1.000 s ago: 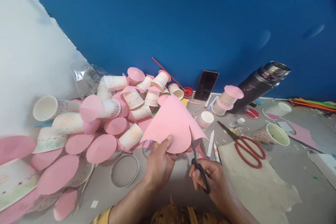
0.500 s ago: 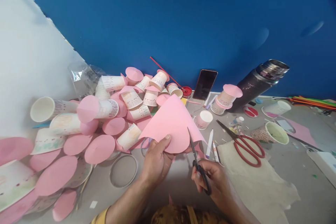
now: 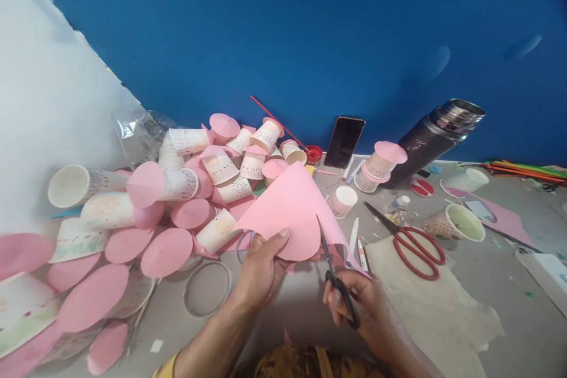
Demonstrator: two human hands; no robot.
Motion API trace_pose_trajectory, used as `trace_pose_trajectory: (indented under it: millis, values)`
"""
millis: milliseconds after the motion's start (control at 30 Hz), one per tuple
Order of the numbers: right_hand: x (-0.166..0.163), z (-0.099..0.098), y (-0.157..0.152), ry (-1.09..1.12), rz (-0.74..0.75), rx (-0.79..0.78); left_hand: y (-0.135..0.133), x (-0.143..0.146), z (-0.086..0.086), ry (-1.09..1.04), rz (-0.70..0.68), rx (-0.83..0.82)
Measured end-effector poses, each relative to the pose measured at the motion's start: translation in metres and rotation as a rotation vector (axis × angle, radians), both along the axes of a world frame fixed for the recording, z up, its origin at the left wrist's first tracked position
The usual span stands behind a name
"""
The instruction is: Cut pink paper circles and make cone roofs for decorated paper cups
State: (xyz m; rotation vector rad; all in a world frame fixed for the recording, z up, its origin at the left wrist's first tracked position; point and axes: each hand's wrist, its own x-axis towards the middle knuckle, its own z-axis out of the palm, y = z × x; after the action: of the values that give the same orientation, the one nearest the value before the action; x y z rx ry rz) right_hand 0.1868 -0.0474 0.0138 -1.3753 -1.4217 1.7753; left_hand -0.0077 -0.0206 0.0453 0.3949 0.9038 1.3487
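Note:
A sheet of pink paper (image 3: 287, 207) with a rounded, part-cut lower edge is pinched in my left hand (image 3: 266, 266), thumb on top and fingers beneath. My right hand (image 3: 354, 301) is wrapped round the handles of black-handled scissors (image 3: 330, 266). Their blades point up and away, and lie against the right side of the paper's curve. A strip of the sheet hangs off to the right, beyond the blades. Left of my left hand, a grey ring (image 3: 207, 263) lies flat on the table.
Several paper cups with pink discs (image 3: 167, 253) crowd the left. Red-handled scissors (image 3: 419, 253) rest on a beige cloth (image 3: 425, 307) at right. Behind stand a phone (image 3: 344, 142) and a leaning dark flask (image 3: 429, 144); pens (image 3: 362, 255) lie near my right hand.
The cut strip on the right of the pink paper now droops lower and further right, toward my right hand. Both hands keep nearly the same place, and the view has shifted slightly.

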Motion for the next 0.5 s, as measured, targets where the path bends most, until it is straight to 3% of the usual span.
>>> trace_pose_trajectory:
  millis: [500]
  values:
    - [-0.0026, 0.0100, -0.0015, 0.033, -0.051, -0.088, 0.0009, -0.0063, 0.0021, 0.021, -0.038, -0.022]
